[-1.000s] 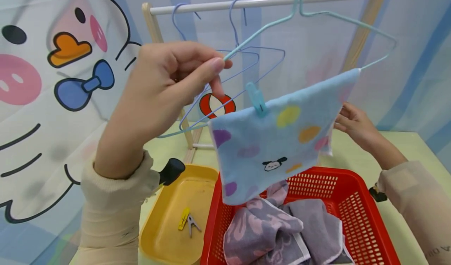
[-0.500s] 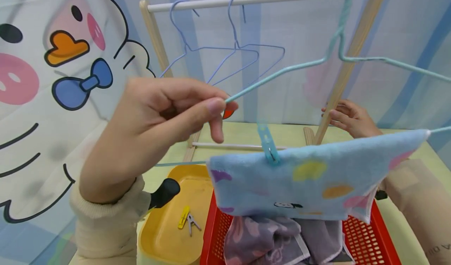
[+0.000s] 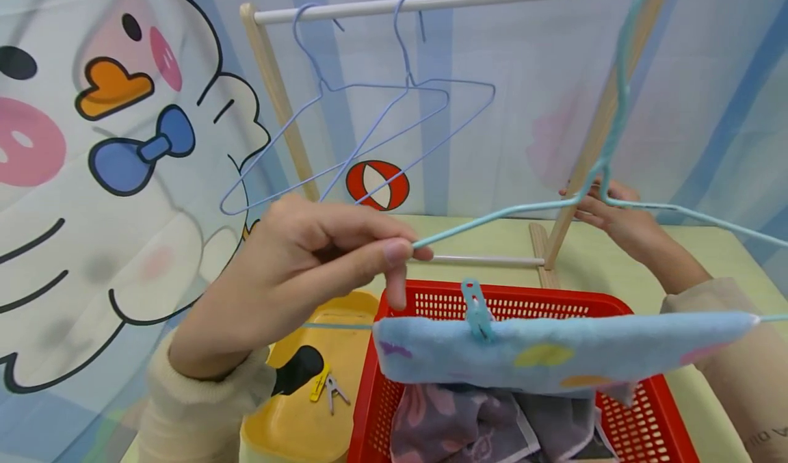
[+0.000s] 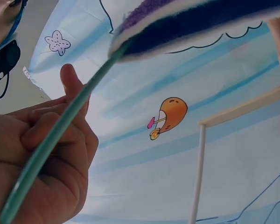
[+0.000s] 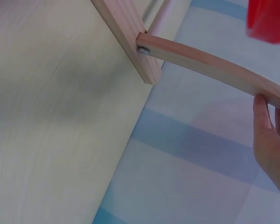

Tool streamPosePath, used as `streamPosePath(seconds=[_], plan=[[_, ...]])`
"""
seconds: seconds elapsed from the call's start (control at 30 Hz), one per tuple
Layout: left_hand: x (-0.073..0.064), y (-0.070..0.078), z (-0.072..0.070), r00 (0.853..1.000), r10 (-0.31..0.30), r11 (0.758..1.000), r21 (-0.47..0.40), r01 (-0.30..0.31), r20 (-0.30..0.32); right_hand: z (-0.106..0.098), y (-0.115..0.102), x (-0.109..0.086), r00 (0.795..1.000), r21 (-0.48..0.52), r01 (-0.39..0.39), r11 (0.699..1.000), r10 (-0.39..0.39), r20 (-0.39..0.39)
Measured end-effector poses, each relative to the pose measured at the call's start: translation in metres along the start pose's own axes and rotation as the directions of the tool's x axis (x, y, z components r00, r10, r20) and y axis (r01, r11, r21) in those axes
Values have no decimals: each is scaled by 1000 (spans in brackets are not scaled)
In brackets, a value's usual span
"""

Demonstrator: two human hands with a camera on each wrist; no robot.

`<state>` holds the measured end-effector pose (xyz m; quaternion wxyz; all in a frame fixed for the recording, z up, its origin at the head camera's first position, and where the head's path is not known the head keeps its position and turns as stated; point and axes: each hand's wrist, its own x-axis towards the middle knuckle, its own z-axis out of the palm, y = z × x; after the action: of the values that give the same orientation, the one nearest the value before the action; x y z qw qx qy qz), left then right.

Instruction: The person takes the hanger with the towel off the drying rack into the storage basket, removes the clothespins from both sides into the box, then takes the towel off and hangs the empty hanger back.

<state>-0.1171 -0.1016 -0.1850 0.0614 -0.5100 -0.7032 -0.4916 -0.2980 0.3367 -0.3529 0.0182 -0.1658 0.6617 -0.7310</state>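
Observation:
In the head view my left hand (image 3: 308, 271) pinches the left arm of a mint-green wire clothes hanger (image 3: 511, 211) between thumb and fingers. A light-blue spotted towel (image 3: 542, 353) hangs folded over the hanger's lower bar. One blue clothespin (image 3: 476, 309) clips the towel's top edge, left of its middle. Farther back, my right hand (image 3: 628, 223) holds the right wooden post of the clothes rack (image 3: 594, 131), partly behind the hanger. The right wrist view shows the fingers of the right hand (image 5: 273, 144) against the post's edge.
Two blue-purple hangers (image 3: 363, 87) hang on the rack's white rail. Below the towel stands a red basket (image 3: 661, 422) of grey-pink cloths (image 3: 455, 422). To its left, a yellow tray (image 3: 289, 429) holds a yellow clothespin (image 3: 320, 381) and a grey clothespin (image 3: 334, 394).
My left hand has lowered the hanger and towel, and the hanger's hook has swung to the right. The right hand has come onto the rack's post.

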Motion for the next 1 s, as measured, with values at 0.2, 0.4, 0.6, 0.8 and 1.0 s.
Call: streamPosePath(seconds=[0.2,0.4,0.6,0.8,1.0], plan=[[-6,-9,6,1000,-26,1000,3,26,15,-8,8,-8,996,15,58,998,-59,62],[-9,-17,8,995,-91,995,-32,92,30,-13,1,-16,998,-16,-57,998,57,6],[-12,-22,11,988,-147,987,-64,150,56,-16,-9,-27,996,-320,-91,943,83,-40],[-13,-30,15,983,-163,982,-83,170,90,-27,-11,-52,998,-503,-60,862,65,-8],[-17,-42,19,982,-162,983,-75,170,99,-34,-15,-76,991,-625,-118,771,133,-24]])
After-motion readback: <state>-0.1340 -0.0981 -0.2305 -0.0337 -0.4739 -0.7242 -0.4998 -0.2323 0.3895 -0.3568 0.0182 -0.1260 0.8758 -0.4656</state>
